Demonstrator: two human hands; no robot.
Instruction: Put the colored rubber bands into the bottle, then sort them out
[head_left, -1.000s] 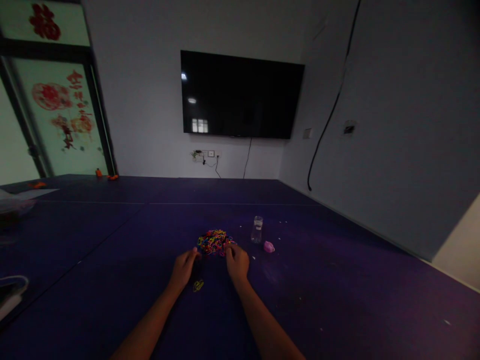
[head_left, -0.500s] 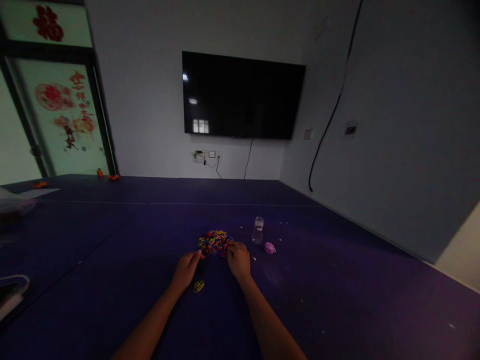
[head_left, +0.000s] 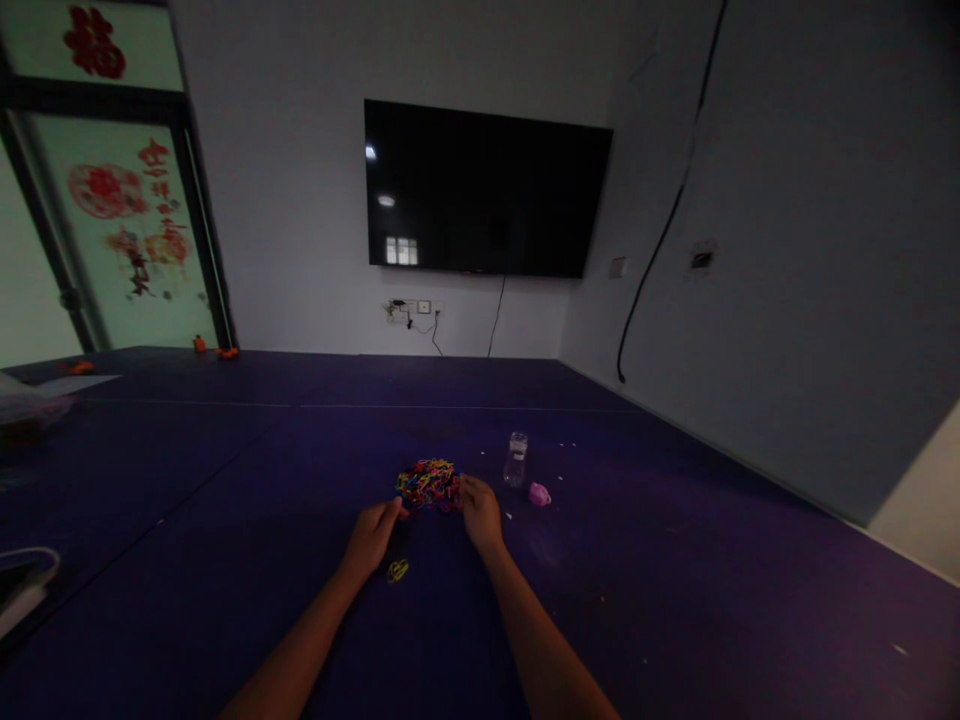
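Note:
A pile of small multicoloured rubber bands [head_left: 429, 484] lies on the dark blue surface between my two hands. My left hand [head_left: 373, 533] is at the pile's near left edge, thumb and fingers drawn together; whatever is between the tips is too small to make out. At the right edge, my right hand [head_left: 481, 512] has its fingers extended against the bands, with nothing visibly gripped. A few yellow rubber bands [head_left: 397, 571] lie apart, closer to me and beside my left wrist.
Right of the pile lie a clear plastic bottle [head_left: 516, 460] and a pink cap-like piece [head_left: 539, 494]. Small pale scraps dot the surface [head_left: 675, 590]. A white-edged object [head_left: 26, 590] is at the far left. A television [head_left: 487, 190] hangs on the wall ahead.
My right hand has shifted slightly outward and its fingers have straightened at the pile's right edge. My left hand has hardly moved.

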